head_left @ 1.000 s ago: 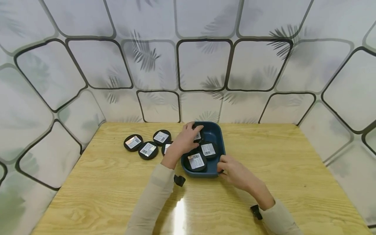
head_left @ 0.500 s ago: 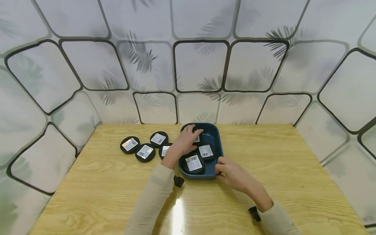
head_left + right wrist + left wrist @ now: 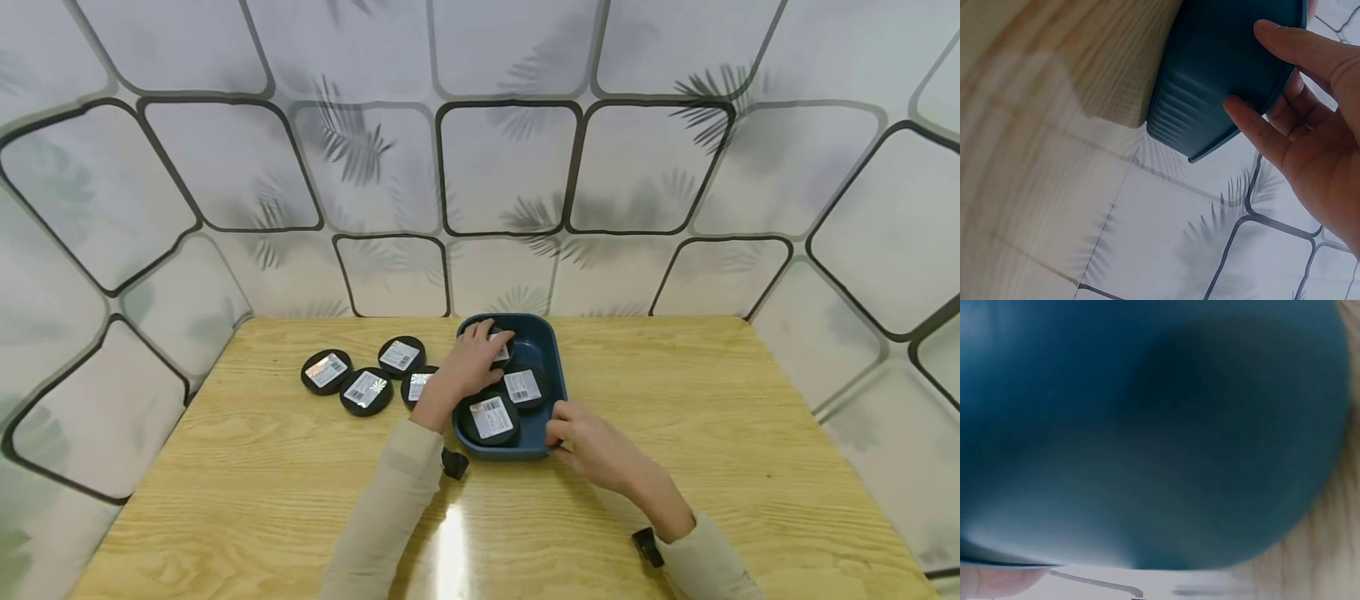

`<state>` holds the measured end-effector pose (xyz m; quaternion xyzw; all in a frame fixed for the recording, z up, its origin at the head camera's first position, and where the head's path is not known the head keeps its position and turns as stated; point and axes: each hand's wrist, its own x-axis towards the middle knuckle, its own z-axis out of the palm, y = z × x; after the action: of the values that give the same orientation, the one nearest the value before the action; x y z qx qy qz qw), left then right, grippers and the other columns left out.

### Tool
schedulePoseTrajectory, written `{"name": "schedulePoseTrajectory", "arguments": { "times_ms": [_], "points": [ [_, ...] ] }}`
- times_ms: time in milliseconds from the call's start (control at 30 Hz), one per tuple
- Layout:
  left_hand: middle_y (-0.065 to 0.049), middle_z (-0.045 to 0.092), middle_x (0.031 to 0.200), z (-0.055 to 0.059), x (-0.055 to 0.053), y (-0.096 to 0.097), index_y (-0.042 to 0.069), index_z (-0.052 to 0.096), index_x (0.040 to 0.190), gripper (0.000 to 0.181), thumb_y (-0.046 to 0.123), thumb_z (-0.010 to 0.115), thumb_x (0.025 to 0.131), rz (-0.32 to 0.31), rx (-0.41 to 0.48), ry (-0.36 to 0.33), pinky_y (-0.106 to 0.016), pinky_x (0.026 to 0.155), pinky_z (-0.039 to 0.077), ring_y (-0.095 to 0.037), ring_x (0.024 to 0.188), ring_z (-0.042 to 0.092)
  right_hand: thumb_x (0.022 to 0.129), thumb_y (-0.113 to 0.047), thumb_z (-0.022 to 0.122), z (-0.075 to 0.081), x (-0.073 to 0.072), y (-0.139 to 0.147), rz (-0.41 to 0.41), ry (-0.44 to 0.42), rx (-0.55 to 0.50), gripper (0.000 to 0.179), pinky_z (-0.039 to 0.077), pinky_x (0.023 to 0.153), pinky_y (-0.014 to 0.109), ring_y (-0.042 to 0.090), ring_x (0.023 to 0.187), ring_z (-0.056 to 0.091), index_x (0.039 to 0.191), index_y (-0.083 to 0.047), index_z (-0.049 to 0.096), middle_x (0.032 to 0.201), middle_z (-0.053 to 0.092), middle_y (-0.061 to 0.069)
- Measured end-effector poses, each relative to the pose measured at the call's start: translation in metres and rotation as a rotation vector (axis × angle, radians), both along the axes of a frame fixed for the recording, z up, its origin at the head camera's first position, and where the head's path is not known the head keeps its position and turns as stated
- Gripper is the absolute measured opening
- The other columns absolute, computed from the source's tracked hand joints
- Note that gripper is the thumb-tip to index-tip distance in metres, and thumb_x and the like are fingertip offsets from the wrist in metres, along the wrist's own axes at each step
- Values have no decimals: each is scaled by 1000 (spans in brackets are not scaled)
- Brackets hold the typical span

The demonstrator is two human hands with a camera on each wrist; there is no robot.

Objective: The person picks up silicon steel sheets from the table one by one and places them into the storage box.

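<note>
A dark blue rectangular bin (image 3: pixel 555 358) sits on the table with several black round discs in it, each bearing a white barcode label. My left hand (image 3: pixel 467 364) reaches over the bin's left side and holds the far disc (image 3: pixel 501 350), partly covering it. Nearer in the bin lie a second disc (image 3: pixel 523 387) and a third disc (image 3: pixel 491 418). At the near right corner, my right hand (image 3: pixel 588 442) grips the rim; in the right wrist view its fingers (image 3: pixel 1254 128) wrap the bin's edge. The left wrist view is filled by the bin's outer wall (image 3: pixel 1166 444).
Left of the bin lie more labelled black discs, including a far-left disc (image 3: pixel 326 372), one in front (image 3: pixel 366 392), one behind (image 3: pixel 401 357) and one (image 3: pixel 416 385) partly behind the left wrist. The wooden table (image 3: pixel 720 417) ends at a patterned backdrop (image 3: pixel 510 167).
The whole scene shifts slightly left in the head view as the camera turns. Both hands keep their places on the disc and the bin's rim.
</note>
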<state>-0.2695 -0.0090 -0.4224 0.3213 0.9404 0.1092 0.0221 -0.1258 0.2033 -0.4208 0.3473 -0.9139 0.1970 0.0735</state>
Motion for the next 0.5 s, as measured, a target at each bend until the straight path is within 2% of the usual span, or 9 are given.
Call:
{"name": "schedulePoseTrajectory", "arguments": {
  "times_ms": [300, 500],
  "points": [
    [-22, 36, 153, 1, 0, -1, 12, 41, 150, 57, 17, 64, 98, -22, 25, -15, -55, 111, 34, -39, 142, 33, 77, -3, 83, -1, 0, -1, 15, 17, -14, 22, 44, 67, 24, 7, 78, 43, 77, -16, 65, 85, 47, -8],
    [-23, 41, 150, 1, 0, -1, 9, 47, 144, 50, 17, 64, 97, -37, 15, 19, -54, 111, 35, -39, 140, 37, 77, -2, 83, -1, 0, -1, 13, 23, -17, 23, 44, 67, 24, 7, 78, 43, 77, -15, 64, 85, 46, -7]
  ]
}}
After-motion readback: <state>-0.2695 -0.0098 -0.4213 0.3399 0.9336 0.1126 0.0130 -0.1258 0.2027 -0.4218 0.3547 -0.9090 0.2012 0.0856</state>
